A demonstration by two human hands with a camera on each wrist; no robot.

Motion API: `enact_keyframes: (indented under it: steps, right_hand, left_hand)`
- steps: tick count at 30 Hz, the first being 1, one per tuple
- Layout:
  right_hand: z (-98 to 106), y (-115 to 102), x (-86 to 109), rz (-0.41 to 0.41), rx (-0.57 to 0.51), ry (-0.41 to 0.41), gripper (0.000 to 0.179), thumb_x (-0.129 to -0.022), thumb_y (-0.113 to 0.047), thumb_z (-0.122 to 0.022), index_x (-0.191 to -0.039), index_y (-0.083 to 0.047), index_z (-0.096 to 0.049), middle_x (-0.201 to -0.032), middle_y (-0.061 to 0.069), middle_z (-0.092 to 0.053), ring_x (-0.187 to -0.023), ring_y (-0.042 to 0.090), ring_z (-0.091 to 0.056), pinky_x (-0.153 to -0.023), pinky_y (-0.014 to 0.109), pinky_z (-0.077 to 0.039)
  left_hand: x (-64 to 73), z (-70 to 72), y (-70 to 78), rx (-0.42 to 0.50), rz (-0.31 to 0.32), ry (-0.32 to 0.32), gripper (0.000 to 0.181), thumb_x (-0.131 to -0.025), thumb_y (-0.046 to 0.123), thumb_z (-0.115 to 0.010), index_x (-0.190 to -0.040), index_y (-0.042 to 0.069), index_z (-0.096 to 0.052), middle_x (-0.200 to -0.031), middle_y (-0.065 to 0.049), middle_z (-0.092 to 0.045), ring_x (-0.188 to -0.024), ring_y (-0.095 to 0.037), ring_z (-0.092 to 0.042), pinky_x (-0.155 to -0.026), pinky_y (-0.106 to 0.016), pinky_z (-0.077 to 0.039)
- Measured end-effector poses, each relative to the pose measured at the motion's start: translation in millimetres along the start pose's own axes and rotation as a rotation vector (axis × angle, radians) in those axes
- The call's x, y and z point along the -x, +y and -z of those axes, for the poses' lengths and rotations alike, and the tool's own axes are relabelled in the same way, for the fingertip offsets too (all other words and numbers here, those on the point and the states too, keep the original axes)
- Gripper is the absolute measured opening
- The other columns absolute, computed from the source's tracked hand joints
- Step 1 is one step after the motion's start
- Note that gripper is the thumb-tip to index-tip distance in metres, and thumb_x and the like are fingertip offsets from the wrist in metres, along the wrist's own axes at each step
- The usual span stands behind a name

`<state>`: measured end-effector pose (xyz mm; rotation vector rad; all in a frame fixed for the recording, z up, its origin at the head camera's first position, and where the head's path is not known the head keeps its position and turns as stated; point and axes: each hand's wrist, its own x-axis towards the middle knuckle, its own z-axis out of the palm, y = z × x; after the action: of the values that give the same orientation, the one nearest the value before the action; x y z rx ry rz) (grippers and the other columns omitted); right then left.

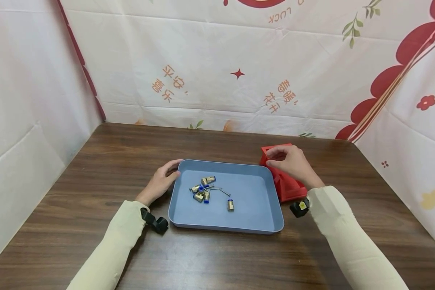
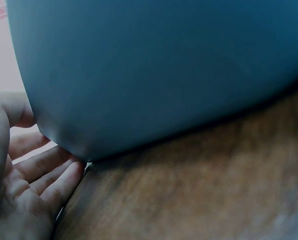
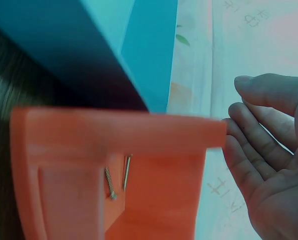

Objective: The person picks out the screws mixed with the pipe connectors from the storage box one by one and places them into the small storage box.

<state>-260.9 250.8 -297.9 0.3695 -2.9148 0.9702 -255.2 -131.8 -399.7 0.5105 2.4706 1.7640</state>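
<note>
My left hand (image 1: 158,184) touches the far left corner of a blue tray (image 1: 253,205), fingers fairly straight along its outer wall. In the left wrist view, the fingertips meet the tray's edge (image 2: 59,135). My right hand (image 1: 293,164) hovers over a red plastic bin (image 1: 288,190) to the right of the tray. Its fingers are loosely bent, and the right wrist view shows nothing between them and the thumb. Two screws (image 3: 110,184) lie inside the bin. Within the tray are several brass push-in fittings (image 1: 230,205) with blue collars, plus several small screws (image 1: 225,193).
The tray and bin stand side by side on a brown wood-grain table (image 1: 94,181). A white printed cloth (image 1: 210,72) hangs behind the table's far edge and along both sides. Each wrist carries a small black camera (image 1: 156,222).
</note>
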Motion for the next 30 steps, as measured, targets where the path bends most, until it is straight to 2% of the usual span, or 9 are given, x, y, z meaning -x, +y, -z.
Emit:
enact_keyframes:
  steps: [5,7,14,22,30]
  right_hand:
    - [-8,-5,-5.8,0.045,-0.035,0.009,0.027,-0.084,-0.008,-0.071,-0.11,-0.001,-0.068,-0.106,0.017,-0.069,-0.09,0.026,-0.066,-0.077,0.023,-0.055]
    - [-11,-7,-7.5,0.056,-0.05,0.008,0.026,-0.083,-0.007,-0.072,-0.109,-0.001,-0.069,-0.105,0.018,-0.069,-0.088,0.025,-0.067,-0.075,0.02,-0.054]
    - [-28,-16,-9.4,0.054,-0.053,-0.013,0.03,-0.083,-0.006,-0.072,-0.112,0.0,-0.067,-0.107,0.018,-0.068,-0.089,0.027,-0.065,-0.082,0.041,-0.056]
    - [-47,-26,-11.4,0.057,-0.088,-0.042,0.035,-0.08,-0.008,-0.074,-0.114,-0.003,-0.067,-0.11,0.016,-0.068,-0.091,0.026,-0.064,-0.084,0.041,-0.056]
    - [-64,-25,-12.9,0.076,-0.087,-0.05,0.035,-0.077,-0.007,-0.077,-0.11,-0.003,-0.068,-0.106,0.014,-0.069,-0.088,0.025,-0.065,-0.084,0.04,-0.056]
  left_hand:
    - [-0.7,-0.8,-0.8,0.006,0.012,0.005,0.045,-0.1,0.011,-0.045,-0.143,0.002,-0.039,-0.142,-0.024,-0.044,-0.131,-0.038,-0.042,-0.109,-0.054,-0.032]
    - [-0.8,-1.0,-0.6,0.006,0.014,0.008,0.045,-0.099,0.011,-0.046,-0.143,0.003,-0.039,-0.142,-0.024,-0.044,-0.131,-0.038,-0.042,-0.109,-0.054,-0.032]
    - [-1.1,-0.6,-1.1,0.002,0.004,0.008,0.045,-0.1,0.011,-0.046,-0.143,0.003,-0.039,-0.142,-0.024,-0.044,-0.132,-0.038,-0.042,-0.11,-0.054,-0.032]
    - [-1.2,0.8,-2.4,0.014,0.009,0.011,0.044,-0.1,0.011,-0.046,-0.143,0.004,-0.04,-0.142,-0.024,-0.044,-0.132,-0.037,-0.042,-0.11,-0.053,-0.032]
    - [-1.5,1.4,-1.8,-0.001,0.013,0.009,0.045,-0.1,0.012,-0.046,-0.144,0.004,-0.039,-0.143,-0.024,-0.044,-0.133,-0.037,-0.041,-0.111,-0.053,-0.031]
